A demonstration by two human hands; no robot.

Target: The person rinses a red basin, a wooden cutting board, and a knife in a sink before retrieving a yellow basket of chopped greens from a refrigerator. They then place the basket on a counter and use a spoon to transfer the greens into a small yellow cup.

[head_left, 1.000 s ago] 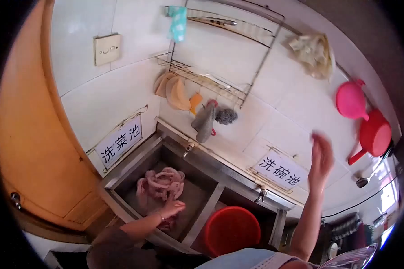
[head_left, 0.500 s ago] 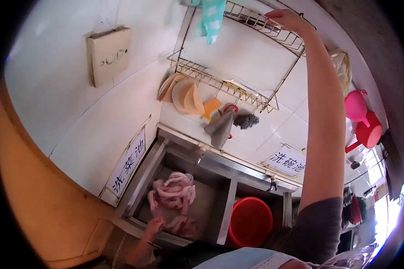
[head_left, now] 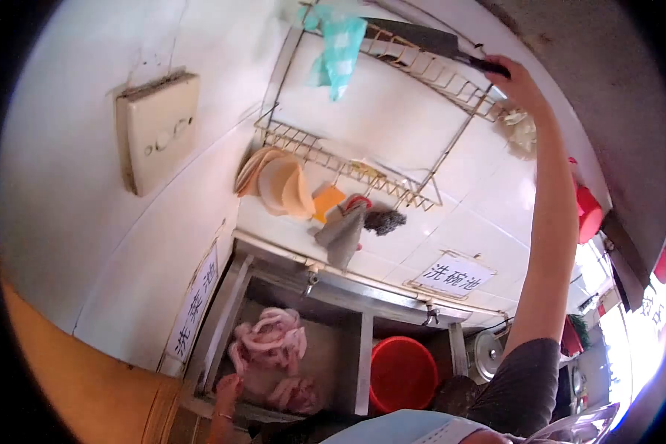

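Note:
My right hand (head_left: 516, 83) is raised high to the wire rack (head_left: 414, 68), its fingers wrapped round the black handle of a kitchen knife (head_left: 422, 37). The broad dark blade points left along the rack's upper shelf. Low in the view, my left hand (head_left: 229, 388) is at the left side of the steel sink (head_left: 364, 362), fingers curled; whether anything is in them is hidden. Right beside it, pieces of pale pink raw meat (head_left: 272, 337) lie in the left basin. A red basin (head_left: 402, 374) sits in the right one.
A green checked cloth (head_left: 342, 52) hangs from the upper rack. Below the lower rack hang a grey cloth (head_left: 342, 240), a dark scrubber (head_left: 385, 221) and tan rounded items (head_left: 285, 185). Taps (head_left: 311, 280) project over the sink. A switch box (head_left: 159, 133) juts from the left wall.
My right hand has come away from the rack's shelf toward the right, and the knife now shows in its grip. My left hand has shifted slightly toward the sink's left edge. The view has turned.

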